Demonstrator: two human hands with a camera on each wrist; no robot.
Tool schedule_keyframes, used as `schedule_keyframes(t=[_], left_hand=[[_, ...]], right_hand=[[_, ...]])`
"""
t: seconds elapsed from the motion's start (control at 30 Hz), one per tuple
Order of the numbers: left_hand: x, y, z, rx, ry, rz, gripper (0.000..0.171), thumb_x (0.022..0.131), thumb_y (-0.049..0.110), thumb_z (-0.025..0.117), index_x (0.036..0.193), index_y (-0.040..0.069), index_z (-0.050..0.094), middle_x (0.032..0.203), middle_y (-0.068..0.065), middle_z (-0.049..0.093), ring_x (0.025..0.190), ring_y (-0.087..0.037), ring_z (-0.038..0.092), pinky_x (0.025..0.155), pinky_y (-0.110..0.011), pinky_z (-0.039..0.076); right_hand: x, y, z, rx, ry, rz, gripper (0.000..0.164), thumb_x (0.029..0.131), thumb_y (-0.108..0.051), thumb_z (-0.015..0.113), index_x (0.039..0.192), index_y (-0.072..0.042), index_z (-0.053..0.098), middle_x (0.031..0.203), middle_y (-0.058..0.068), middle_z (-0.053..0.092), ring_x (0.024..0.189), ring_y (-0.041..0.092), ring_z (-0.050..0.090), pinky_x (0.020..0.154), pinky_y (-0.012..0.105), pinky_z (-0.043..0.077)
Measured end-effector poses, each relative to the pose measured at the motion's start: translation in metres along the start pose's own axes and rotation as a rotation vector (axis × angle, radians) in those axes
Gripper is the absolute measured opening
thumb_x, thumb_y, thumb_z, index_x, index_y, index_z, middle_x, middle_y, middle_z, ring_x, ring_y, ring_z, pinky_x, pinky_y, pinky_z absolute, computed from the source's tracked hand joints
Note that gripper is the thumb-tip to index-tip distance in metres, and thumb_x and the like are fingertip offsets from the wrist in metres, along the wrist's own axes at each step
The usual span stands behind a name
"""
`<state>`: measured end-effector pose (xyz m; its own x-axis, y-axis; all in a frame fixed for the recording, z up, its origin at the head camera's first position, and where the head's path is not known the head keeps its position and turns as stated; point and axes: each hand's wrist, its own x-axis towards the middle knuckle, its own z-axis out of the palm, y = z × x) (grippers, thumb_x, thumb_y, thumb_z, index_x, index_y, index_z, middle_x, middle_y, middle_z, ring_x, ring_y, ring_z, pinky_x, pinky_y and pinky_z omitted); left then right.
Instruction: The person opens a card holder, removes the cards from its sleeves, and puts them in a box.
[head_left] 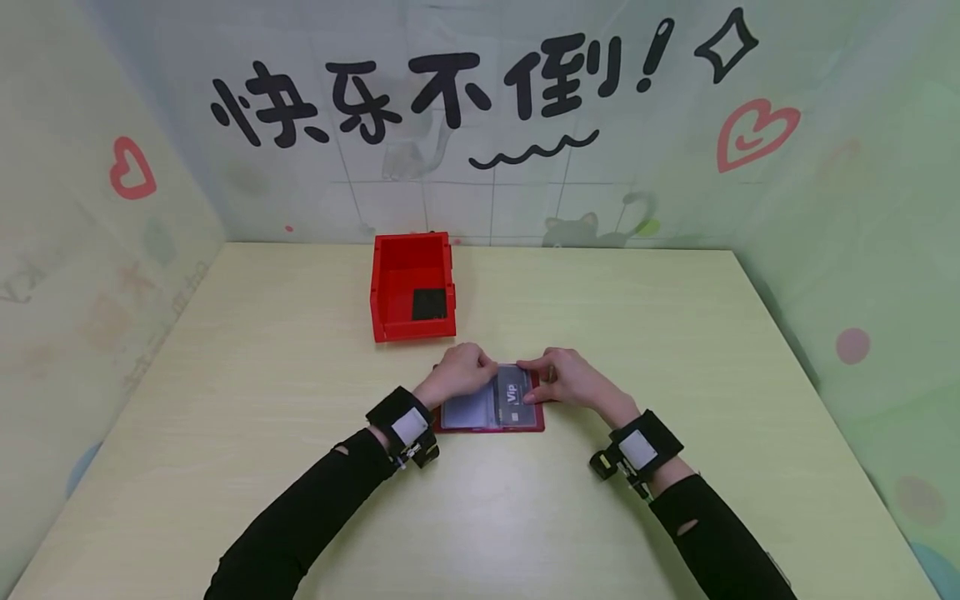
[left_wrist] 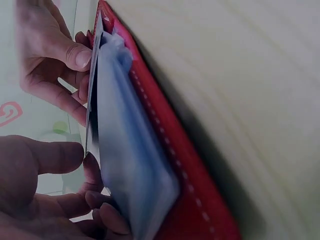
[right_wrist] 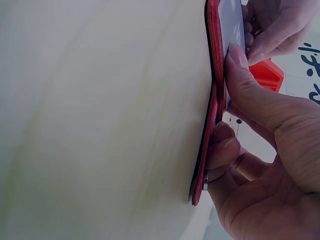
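Observation:
A red card holder (head_left: 541, 417) with white stitching lies spread on the table, with clear plastic sleeves (head_left: 467, 412) inside. A grey card (head_left: 513, 397) marked "Vip" sits at its right side, its edge standing out beside the bluish sleeves in the left wrist view. With thumb and fingertips, my left hand (head_left: 462, 369) pinches the card's upper edge. My right hand (head_left: 573, 379) grips the holder's right side, the thumb (right_wrist: 240, 62) pressing on the card's face and the other fingers curled by the red cover.
Behind the holder stands a red bin (head_left: 408, 328) with a flat black piece (head_left: 429, 305) inside. A pale wood table (head_left: 300, 333) lies under everything. Printed cloth walls (head_left: 847, 250) enclose its back and sides. Both wrists carry strapped cameras.

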<state>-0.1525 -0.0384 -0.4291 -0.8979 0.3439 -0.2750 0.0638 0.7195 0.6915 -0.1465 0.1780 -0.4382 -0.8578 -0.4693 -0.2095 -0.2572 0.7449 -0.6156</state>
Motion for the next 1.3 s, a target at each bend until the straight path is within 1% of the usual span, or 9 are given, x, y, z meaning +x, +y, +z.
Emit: schedule_keyframes(t=[0.33, 0.43, 0.53, 0.63, 0.7, 0.77, 0.83, 1.03, 1.3], left_hand=[[0.0, -0.002, 0.0, 0.014, 0.017, 0.002, 0.026, 0.099, 0.014, 0.058, 0.095, 0.0, 0.08, 0.067, -0.009, 0.052, 0.077, -0.02, 0.051, 0.063, -0.025, 0.031], [-0.001, -0.002, -0.001, -0.007, 0.014, -0.01, 0.024, 0.099, 0.013, 0.059, 0.105, -0.001, 0.078, 0.092, -0.014, 0.07, 0.084, -0.023, 0.057, 0.061, -0.024, 0.032], [-0.003, -0.003, -0.003, -0.044, 0.023, -0.031, 0.025, 0.098, 0.01, 0.058, 0.111, -0.002, 0.075, 0.114, -0.017, 0.073, 0.089, -0.024, 0.06, 0.06, -0.023, 0.034], [-0.005, -0.006, -0.006, -0.091, 0.038, -0.053, 0.027, 0.099, 0.012, 0.056, 0.096, -0.005, 0.077, 0.089, -0.011, 0.07, 0.078, -0.02, 0.055, 0.058, -0.023, 0.031], [-0.005, -0.008, -0.007, -0.118, 0.04, -0.057, 0.033, 0.1, 0.017, 0.055, 0.08, -0.005, 0.072, 0.068, -0.005, 0.055, 0.067, -0.018, 0.046, 0.057, -0.024, 0.028], [-0.006, -0.01, -0.007, -0.133, 0.034, -0.051, 0.039, 0.1, 0.024, 0.057, 0.073, -0.001, 0.069, 0.058, -0.003, 0.041, 0.061, -0.017, 0.042, 0.056, -0.025, 0.026], [-0.007, -0.01, -0.007, -0.122, 0.02, -0.033, 0.042, 0.099, 0.03, 0.062, 0.069, 0.0, 0.068, 0.053, 0.0, 0.041, 0.06, -0.016, 0.043, 0.055, -0.025, 0.026], [-0.009, -0.009, -0.006, -0.072, 0.016, -0.01, 0.036, 0.09, 0.031, 0.076, 0.068, 0.004, 0.065, 0.063, -0.004, 0.055, 0.07, -0.018, 0.051, 0.059, -0.024, 0.031], [-0.015, -0.009, -0.012, -0.152, 0.072, -0.11, 0.027, 0.092, 0.024, 0.073, 0.107, 0.003, 0.065, 0.103, -0.012, 0.064, 0.09, -0.021, 0.057, 0.069, -0.025, 0.043]], right_hand=[[-0.001, -0.001, 0.0, -0.01, -0.004, -0.003, 0.06, 0.08, -0.023, 0.085, 0.134, -0.009, 0.064, 0.081, 0.005, 0.044, 0.08, 0.018, 0.044, 0.067, 0.026, 0.033], [-0.001, -0.001, 0.0, -0.009, -0.006, -0.004, 0.06, 0.08, -0.023, 0.085, 0.134, -0.009, 0.064, 0.081, 0.005, 0.044, 0.081, 0.018, 0.044, 0.067, 0.026, 0.034], [-0.001, -0.001, 0.001, -0.002, -0.007, 0.006, 0.059, 0.08, -0.021, 0.085, 0.134, -0.01, 0.064, 0.083, 0.006, 0.046, 0.082, 0.018, 0.045, 0.067, 0.026, 0.034], [-0.001, -0.002, 0.001, -0.008, -0.006, 0.001, 0.059, 0.08, -0.021, 0.085, 0.135, -0.009, 0.064, 0.085, 0.007, 0.048, 0.083, 0.018, 0.045, 0.067, 0.026, 0.035], [0.0, -0.002, 0.001, -0.011, -0.004, -0.001, 0.059, 0.081, -0.02, 0.085, 0.134, -0.008, 0.064, 0.085, 0.007, 0.049, 0.083, 0.018, 0.045, 0.067, 0.026, 0.035], [0.0, -0.002, 0.001, -0.014, -0.004, 0.0, 0.059, 0.08, -0.021, 0.085, 0.134, -0.008, 0.064, 0.085, 0.007, 0.049, 0.082, 0.018, 0.045, 0.067, 0.026, 0.035], [0.0, -0.002, 0.001, -0.016, -0.006, 0.001, 0.059, 0.081, -0.021, 0.085, 0.135, -0.009, 0.064, 0.085, 0.006, 0.049, 0.082, 0.018, 0.045, 0.067, 0.026, 0.035], [0.001, -0.002, 0.001, -0.009, -0.008, 0.003, 0.059, 0.081, -0.022, 0.085, 0.135, -0.01, 0.064, 0.085, 0.006, 0.049, 0.082, 0.019, 0.045, 0.067, 0.026, 0.035], [-0.001, -0.001, 0.0, -0.005, -0.009, -0.004, 0.058, 0.081, -0.022, 0.084, 0.134, -0.01, 0.065, 0.085, 0.006, 0.049, 0.082, 0.018, 0.046, 0.066, 0.025, 0.035]])
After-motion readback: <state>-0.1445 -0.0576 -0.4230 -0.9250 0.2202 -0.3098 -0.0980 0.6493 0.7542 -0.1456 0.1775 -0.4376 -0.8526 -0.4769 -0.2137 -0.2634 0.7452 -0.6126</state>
